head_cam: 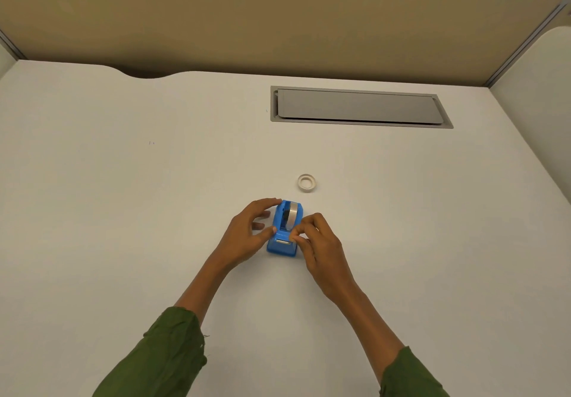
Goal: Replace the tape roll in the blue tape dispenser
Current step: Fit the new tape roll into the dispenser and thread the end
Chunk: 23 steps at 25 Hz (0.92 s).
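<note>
The blue tape dispenser [284,242] stands on the white desk [123,211], its cutter end toward me. A grey-looking tape roll [292,216] sits in its cradle. My left hand [247,233] steadies the dispenser, index finger on its far end and thumb against its left side. My right hand [318,239] is at the dispenser's right side, thumb and fingertips pinched together just above the cutter; whether they pinch the tape's end I cannot tell. A small white ring, an empty tape core [306,182], lies flat on the desk a little beyond the dispenser.
A grey cable hatch [358,107] is set flush into the desk at the back right. A tan partition wall [278,16] closes the desk's far side, and another partition runs along the right edge.
</note>
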Tool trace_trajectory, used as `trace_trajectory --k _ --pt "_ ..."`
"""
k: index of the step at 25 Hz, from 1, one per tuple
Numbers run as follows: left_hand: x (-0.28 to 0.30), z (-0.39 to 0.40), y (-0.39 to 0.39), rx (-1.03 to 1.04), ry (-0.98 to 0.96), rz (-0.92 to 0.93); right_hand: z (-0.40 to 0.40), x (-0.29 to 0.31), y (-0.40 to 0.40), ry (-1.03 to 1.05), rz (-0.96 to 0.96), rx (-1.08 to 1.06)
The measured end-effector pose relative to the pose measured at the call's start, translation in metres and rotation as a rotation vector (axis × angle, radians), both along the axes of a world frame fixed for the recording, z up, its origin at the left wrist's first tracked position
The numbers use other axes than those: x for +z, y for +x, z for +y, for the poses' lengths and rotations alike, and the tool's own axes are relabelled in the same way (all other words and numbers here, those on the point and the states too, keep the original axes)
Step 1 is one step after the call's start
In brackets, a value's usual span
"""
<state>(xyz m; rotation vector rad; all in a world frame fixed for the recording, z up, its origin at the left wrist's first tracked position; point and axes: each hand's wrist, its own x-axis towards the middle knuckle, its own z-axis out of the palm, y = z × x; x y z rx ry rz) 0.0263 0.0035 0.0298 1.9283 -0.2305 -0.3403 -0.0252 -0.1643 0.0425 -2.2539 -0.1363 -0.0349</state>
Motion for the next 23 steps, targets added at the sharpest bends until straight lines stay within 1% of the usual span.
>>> trace_trajectory --k 3,5,6,7,9,11,12,19,22,23 --pt "0.006 0.010 -0.001 -0.181 -0.064 0.185 0.000 0.002 0.005 0.034 -0.002 -0.004" --pt "0.009 0.014 -0.001 -0.229 -0.017 0.257 -0.002 0.005 0.011 0.029 0.013 0.010" --pt "0.011 0.013 -0.001 -0.216 0.032 0.262 -0.002 0.006 0.013 0.013 0.012 0.025" --pt "0.010 0.010 -0.002 -0.189 0.087 0.233 -0.003 0.006 0.015 -0.003 0.007 0.042" --pt "0.007 -0.001 -0.003 -0.130 0.155 0.108 -0.006 0.006 0.020 -0.021 0.001 0.077" --pt "0.000 -0.008 -0.003 -0.105 0.153 -0.022 -0.008 0.005 0.024 -0.024 0.010 0.102" --pt "-0.002 -0.010 -0.002 -0.101 0.143 -0.059 -0.010 0.005 0.025 -0.025 0.015 0.110" --pt "-0.007 -0.015 -0.003 0.017 0.116 -0.094 -0.010 0.013 0.026 0.011 0.040 0.111" --pt "-0.005 -0.019 -0.004 0.046 0.149 -0.093 -0.009 0.014 0.023 -0.053 0.050 0.103" --pt "-0.004 -0.019 -0.004 0.051 0.160 -0.093 -0.008 0.012 0.020 -0.087 0.018 0.086"
